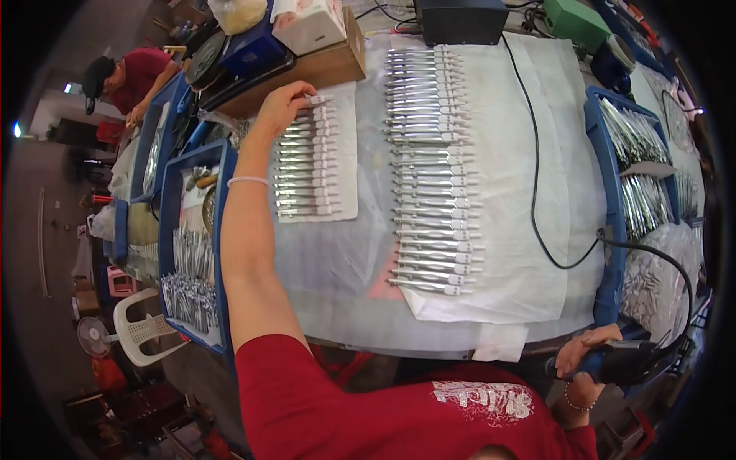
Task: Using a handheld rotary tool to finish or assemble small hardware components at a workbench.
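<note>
My left hand [282, 109] reaches to the far end of a short row of slim silver metal pieces [307, 165], which lie side by side on a white cloth [346, 123]. Its fingers are pinched on the white-ended tip of the farthest metal piece [319, 100]; part of that piece is hidden by the hand. At the lower right, my right hand [581, 351] is wrapped around a black corded power tool [625, 362], likely an electric screwdriver, off the table's near edge. A longer row of similar metal pieces [433, 184] lies along the middle.
Blue bins [223, 253] of metal parts stand at left, and another blue bin [611, 176] at right. A black cable [537, 176] crosses the white cloth. A dark box [462, 21] and a wooden box [354, 50] stand at the back. A co-worker [142, 80] sits far left.
</note>
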{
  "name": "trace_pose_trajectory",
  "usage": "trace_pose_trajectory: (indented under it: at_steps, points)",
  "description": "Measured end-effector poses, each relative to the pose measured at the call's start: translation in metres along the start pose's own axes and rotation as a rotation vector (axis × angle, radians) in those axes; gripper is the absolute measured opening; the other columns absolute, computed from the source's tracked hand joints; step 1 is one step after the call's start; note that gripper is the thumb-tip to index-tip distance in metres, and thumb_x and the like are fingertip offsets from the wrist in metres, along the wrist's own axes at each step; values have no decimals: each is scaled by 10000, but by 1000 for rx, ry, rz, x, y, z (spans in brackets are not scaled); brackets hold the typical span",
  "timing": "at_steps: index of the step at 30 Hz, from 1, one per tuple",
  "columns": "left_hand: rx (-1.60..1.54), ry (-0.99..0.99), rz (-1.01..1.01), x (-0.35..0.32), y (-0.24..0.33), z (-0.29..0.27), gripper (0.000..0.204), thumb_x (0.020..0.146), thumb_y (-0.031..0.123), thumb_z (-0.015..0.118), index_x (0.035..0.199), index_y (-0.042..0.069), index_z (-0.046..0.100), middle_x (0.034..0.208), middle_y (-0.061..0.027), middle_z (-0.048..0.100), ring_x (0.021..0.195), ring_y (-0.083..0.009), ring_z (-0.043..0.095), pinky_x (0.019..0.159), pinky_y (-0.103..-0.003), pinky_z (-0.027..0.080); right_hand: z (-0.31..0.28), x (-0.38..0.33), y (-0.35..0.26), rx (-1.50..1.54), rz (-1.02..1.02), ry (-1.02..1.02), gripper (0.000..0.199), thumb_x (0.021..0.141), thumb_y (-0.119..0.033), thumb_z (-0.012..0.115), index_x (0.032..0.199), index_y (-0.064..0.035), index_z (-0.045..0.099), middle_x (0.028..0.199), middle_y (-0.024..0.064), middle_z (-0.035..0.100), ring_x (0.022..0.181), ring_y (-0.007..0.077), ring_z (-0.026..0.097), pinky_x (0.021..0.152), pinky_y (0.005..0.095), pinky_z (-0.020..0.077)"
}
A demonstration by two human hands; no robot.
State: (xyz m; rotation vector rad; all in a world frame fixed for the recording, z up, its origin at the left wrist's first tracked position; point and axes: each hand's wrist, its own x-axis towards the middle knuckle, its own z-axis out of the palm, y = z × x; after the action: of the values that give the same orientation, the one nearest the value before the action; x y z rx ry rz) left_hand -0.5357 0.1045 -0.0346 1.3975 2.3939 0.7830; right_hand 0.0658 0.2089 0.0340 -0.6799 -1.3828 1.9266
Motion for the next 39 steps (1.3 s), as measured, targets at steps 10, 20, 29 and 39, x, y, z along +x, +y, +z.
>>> trace_pose_trajectory:
  at_steps: [10,20,29,39]
  points:
    - [-73,-206,7,25,-17,-3,173,786,-18,570,946,1,632,885,-66,622,834,-165,573,784,-272,452,7,11,1,-16,67,-26,518,673,-165,766,1005,2,406,617,87,540,524,180,558,518,285,491]
    - [-66,-3,140,9,-29,11,182,799,-8,600,951,43,686,891,-87,620,840,-215,607,782,-272,471,1,3,4,-78,97,-112,497,663,-76,709,1052,14,413,650,95,556,569,187,578,544,286,492]
    - [86,320,212,-28,-9,-19,215,851,2,528,1028,35,646,966,-129,646,899,-252,627,810,-289,472,9,-13,-6,-79,98,-46,500,644,-119,760,1009,4,440,629,85,545,549,166,559,534,263,478]
    - [-135,222,149,-123,112,-6,206,882,4,513,1057,1,622,939,-94,646,837,-162,612,764,-253,469,3,-31,-9,-39,110,-162,476,613,-102,772,999,1,513,683,84,593,612,142,584,587,243,476]
